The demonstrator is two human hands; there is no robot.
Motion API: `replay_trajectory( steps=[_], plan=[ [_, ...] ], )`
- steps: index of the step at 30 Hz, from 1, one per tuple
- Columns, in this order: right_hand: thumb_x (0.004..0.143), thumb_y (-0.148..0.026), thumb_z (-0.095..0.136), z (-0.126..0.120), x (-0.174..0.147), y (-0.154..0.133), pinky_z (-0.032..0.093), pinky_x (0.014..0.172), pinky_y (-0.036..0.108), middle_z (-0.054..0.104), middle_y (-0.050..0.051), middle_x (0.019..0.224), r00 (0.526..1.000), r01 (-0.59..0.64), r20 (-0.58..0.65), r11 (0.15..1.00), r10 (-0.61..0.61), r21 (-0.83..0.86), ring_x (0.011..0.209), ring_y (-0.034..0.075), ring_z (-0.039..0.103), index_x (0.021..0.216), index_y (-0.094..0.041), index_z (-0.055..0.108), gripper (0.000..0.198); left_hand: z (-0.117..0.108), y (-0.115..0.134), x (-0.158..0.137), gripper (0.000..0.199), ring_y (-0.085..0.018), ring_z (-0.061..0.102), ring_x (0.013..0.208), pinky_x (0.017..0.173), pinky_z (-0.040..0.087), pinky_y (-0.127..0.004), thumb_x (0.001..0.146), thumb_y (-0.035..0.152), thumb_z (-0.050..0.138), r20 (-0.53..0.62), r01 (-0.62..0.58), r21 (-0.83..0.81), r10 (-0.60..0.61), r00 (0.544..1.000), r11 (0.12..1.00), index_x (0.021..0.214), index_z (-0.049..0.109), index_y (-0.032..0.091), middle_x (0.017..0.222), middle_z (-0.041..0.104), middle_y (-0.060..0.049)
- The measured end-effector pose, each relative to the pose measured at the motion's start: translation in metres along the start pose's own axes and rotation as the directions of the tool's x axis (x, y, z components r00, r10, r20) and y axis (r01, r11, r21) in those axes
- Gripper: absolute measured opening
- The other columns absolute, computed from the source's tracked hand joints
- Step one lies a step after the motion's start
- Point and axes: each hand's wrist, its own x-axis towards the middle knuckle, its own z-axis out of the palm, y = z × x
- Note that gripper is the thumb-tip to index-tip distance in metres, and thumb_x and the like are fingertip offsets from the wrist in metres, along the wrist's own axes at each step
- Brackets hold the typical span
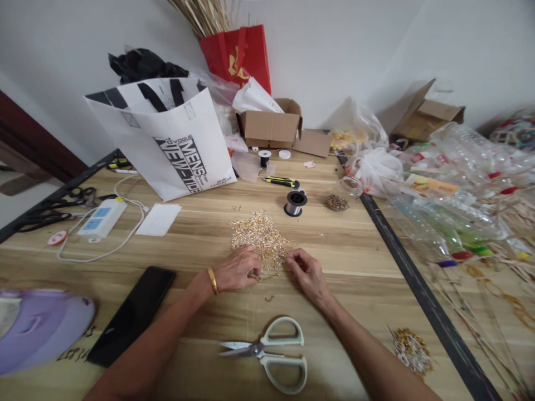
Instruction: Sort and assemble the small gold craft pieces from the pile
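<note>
A loose pile of small gold and clear beads (pixel 259 231) lies in the middle of the wooden table. My left hand (pixel 240 268), with a gold bracelet (pixel 213 280) at the wrist, rests at the pile's near left edge. Its fingers are curled, and a short gold beaded strand (pixel 268 276) runs out from beside them. On the right edge of the pile my right hand (pixel 307 272) has thumb and forefinger pinched together; whatever is between them is too small to make out. White-handled scissors (pixel 267 351) lie slightly open nearer me.
A wire spool (pixel 295 203), a yellow-black cutter (pixel 281 182) and a jar of beads (pixel 337 202) stand behind the pile. To the left are a black phone (pixel 132 314), a power strip (pixel 102 218) and a white bag (pixel 179 145). Plastic bottles (pixel 468 156) crowd the right; another bead heap (pixel 412 351) sits nearer.
</note>
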Motion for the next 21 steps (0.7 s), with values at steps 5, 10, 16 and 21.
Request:
replay_trajectory(
  steps=[5, 10, 16, 21],
  plan=[
    [0.084, -0.036, 0.053, 0.0004, 0.0002, -0.0002, 0.035, 0.049, 0.022, 0.051, -0.001, 0.063, 1.000, 0.008, -0.006, 1.000, -0.008, -0.016, 0.055, 0.012, 0.044, 0.078, -0.016, 0.056, 0.021, 0.0013, -0.0001, 0.0002, 0.011, -0.017, 0.049, 0.079, 0.074, 0.035, -0.027, 0.073, 0.012, 0.062, 0.011, 0.000, -0.001, 0.000, 1.000, 1.000, 0.063, 0.063, 0.016, 0.067, 0.059, -0.001],
    [0.085, -0.036, 0.052, 0.0003, 0.0003, 0.0019, 0.036, 0.050, 0.022, 0.051, -0.001, 0.063, 1.000, 0.010, 0.003, 1.000, -0.010, -0.017, 0.056, 0.012, 0.044, 0.079, -0.016, 0.057, 0.021, 0.0018, -0.0023, 0.0000, 0.012, -0.017, 0.049, 0.078, 0.073, 0.035, -0.027, 0.075, 0.012, 0.060, 0.018, -0.014, -0.001, 0.014, 1.000, 1.000, 0.064, 0.064, 0.016, 0.067, 0.059, -0.001],
    [0.084, -0.033, 0.052, -0.0003, 0.0001, 0.0043, 0.035, 0.050, 0.022, 0.051, -0.001, 0.063, 1.000, 0.007, 0.016, 1.000, -0.007, -0.007, 0.055, 0.012, 0.044, 0.080, -0.016, 0.057, 0.019, 0.0014, -0.0049, -0.0017, 0.012, -0.017, 0.049, 0.079, 0.076, 0.035, -0.027, 0.072, 0.009, 0.060, 0.034, -0.015, -0.002, 0.015, 0.999, 1.000, 0.064, 0.064, 0.016, 0.067, 0.060, -0.001],
    [0.085, -0.033, 0.052, -0.0010, -0.0004, 0.0016, 0.035, 0.051, 0.022, 0.051, -0.001, 0.064, 1.000, 0.017, 0.022, 1.000, -0.017, -0.008, 0.056, 0.012, 0.044, 0.079, -0.016, 0.056, 0.019, -0.0030, -0.0026, -0.0040, 0.013, -0.017, 0.050, 0.079, 0.075, 0.036, -0.028, 0.070, 0.006, 0.058, 0.083, 0.017, 0.017, -0.018, 0.996, 1.000, 0.063, 0.063, 0.016, 0.067, 0.060, -0.002]
  ],
)
